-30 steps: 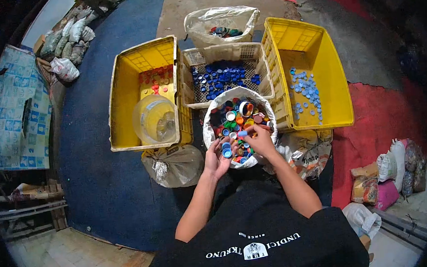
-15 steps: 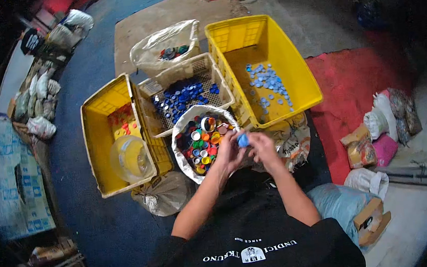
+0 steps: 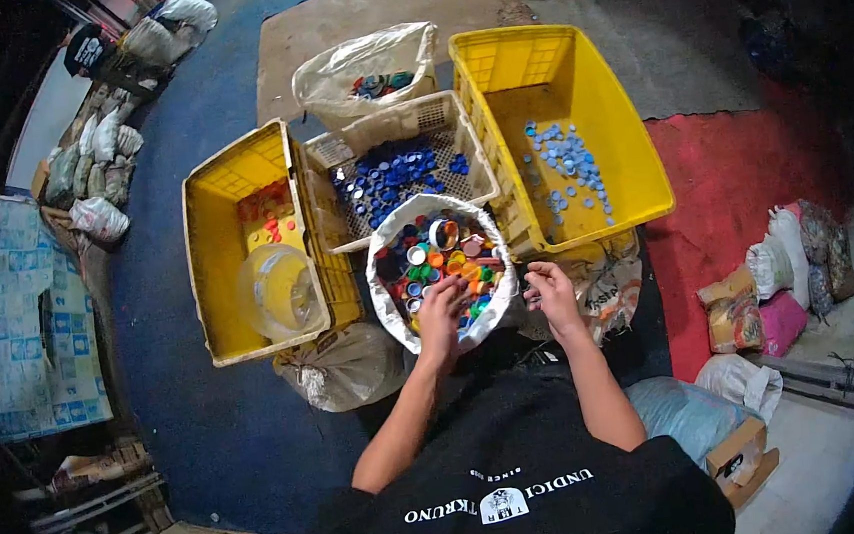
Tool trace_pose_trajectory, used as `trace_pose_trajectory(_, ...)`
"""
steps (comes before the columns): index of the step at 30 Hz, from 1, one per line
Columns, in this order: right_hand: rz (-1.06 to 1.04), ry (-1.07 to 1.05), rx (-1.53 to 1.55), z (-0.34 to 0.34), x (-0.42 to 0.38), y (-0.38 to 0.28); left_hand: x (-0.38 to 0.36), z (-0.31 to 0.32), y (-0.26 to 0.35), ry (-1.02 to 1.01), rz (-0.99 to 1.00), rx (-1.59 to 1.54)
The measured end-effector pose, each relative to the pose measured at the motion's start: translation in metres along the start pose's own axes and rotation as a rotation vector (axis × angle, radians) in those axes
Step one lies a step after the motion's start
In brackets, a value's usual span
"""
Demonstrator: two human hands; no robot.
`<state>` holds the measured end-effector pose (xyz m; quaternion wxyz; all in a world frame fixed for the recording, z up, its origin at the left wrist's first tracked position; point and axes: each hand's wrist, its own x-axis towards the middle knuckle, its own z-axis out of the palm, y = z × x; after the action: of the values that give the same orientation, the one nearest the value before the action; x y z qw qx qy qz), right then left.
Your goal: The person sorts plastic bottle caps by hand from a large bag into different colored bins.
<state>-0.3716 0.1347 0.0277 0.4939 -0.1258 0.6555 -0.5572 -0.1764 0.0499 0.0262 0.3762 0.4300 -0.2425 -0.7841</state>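
Observation:
Just below the middle stands a white-rimmed sack (image 3: pixel 387 315) filled with bottle caps (image 3: pixel 438 259) of many colours. My left hand (image 3: pixel 439 316) reaches over its near side, fingers stretched onto the caps; no held cap can be made out. Beside the sack's right rim hovers my right hand (image 3: pixel 555 299), its fingers loosely bent and apart, with nothing visible in them. Dark blue caps (image 3: pixel 395 174) lie in the white perforated crate (image 3: pixel 342 235) behind the sack. Light blue caps (image 3: pixel 569 160) are scattered in the large yellow crate (image 3: pixel 633 213) at the right.
The left yellow crate (image 3: pixel 209 274) holds red and orange caps (image 3: pixel 270 214) and a clear plastic tub (image 3: pixel 284 293). Farther back, a white-lined container (image 3: pixel 331 71) has more caps. Filled sacks (image 3: pixel 340 374) sit beneath the crates. Bags (image 3: pixel 781 324) and an open cardboard box (image 3: pixel 741 458) line the right side.
My hands have parted; the light blue thing between them is no longer seen there. The left hand has moved onto the caps, the right beside the sack. The view has shifted slightly.

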Motion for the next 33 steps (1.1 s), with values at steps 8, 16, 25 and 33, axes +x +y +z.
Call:
trace_pose_trajectory(8, -0.531, -0.415, -0.963, 0.081, 0.052, -0.005, -0.051, -0.081, 0.050, 0.374, 0.302, -0.035)
trace_pose_trajectory(16, -0.889, -0.337, -1.452, 0.104, 0.080, 0.041, -0.060, -0.094, 0.048, 0.313, 0.398, 0.076)
trace_pose_trajectory(25, -0.810, -0.117, -1.359, 0.077, 0.085, 0.048, -0.014, -0.050, 0.014, 0.145, 0.471, 1.600)
trace_pose_trajectory(33, -0.811, -0.113, -1.146, 0.075, 0.056, 0.027, 0.041, -0.064, -0.021, 0.098, 0.655, 1.983)
